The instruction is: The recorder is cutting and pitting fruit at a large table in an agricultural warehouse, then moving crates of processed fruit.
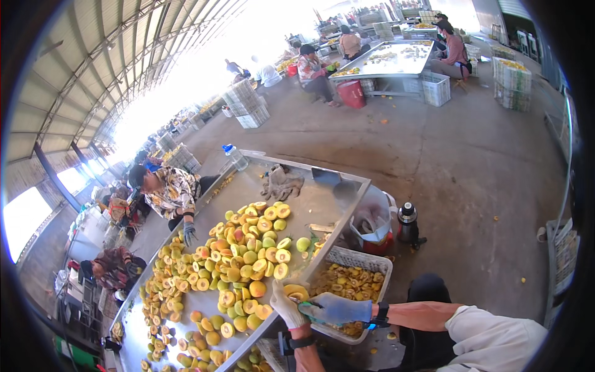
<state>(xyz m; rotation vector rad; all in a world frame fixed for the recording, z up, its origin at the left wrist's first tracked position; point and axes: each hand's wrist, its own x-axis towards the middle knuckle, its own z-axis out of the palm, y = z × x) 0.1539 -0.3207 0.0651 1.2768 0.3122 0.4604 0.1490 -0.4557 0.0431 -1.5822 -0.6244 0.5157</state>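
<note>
My left hand (285, 306), in a white glove, grips a halved yellow fruit (296, 292), probably a peach or apricot, cut face up. My right hand (338, 308), in a blue-grey glove, is closed on a small hand tool (304, 304) with a green part; its tip is at the fruit's edge, and its exact kind is hard to make out. Both hands are just off the near edge of a metal-topped table (297, 342), above a white plastic crate (388, 267) of cut fruit pieces (355, 282). Many halved fruits (246, 251) are heaped on the table.
A person (169, 190) across the table reaches a gloved hand towards the heap. On the tabletop lie a grey cloth or glove (281, 182) and a water bottle (236, 158). Beside the crate stand a bag (372, 223) and a black vacuum flask (407, 223). Stacked crates (246, 103) stand farther off.
</note>
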